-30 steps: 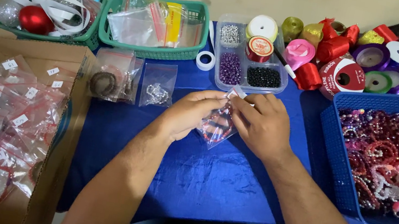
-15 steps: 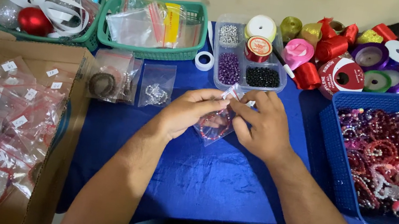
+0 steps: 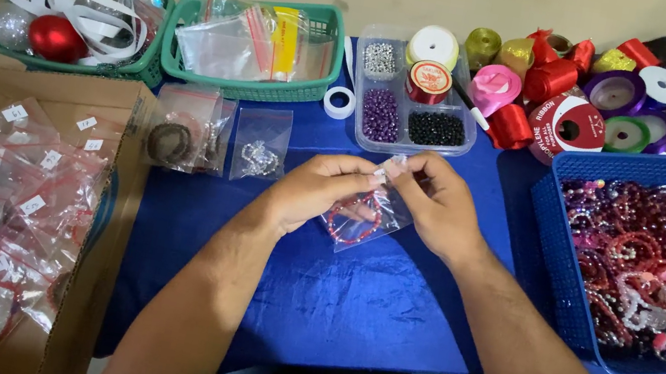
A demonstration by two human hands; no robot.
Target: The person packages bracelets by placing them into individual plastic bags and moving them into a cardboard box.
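Both of my hands meet over the middle of the blue tablecloth [image 3: 349,307]. My left hand [image 3: 316,190] and my right hand [image 3: 431,203] pinch the top edge of a small clear plastic bag [image 3: 362,219] between fingertips. Inside the bag lies a red beaded bracelet. The bag hangs just above the cloth, tilted toward me.
A blue basket [image 3: 561,279] of beaded bracelets sits at the right. A cardboard box [image 3: 109,204] of bagged bracelets stands at the left. Two small bags [image 3: 219,141] lie beside it. Behind are two green baskets [image 3: 250,88], a clear bead organiser [image 3: 414,106] and ribbon spools [image 3: 581,102].
The hands and bag have stayed in nearly the same spot; the fingers have shifted slightly along the bag's top edge.
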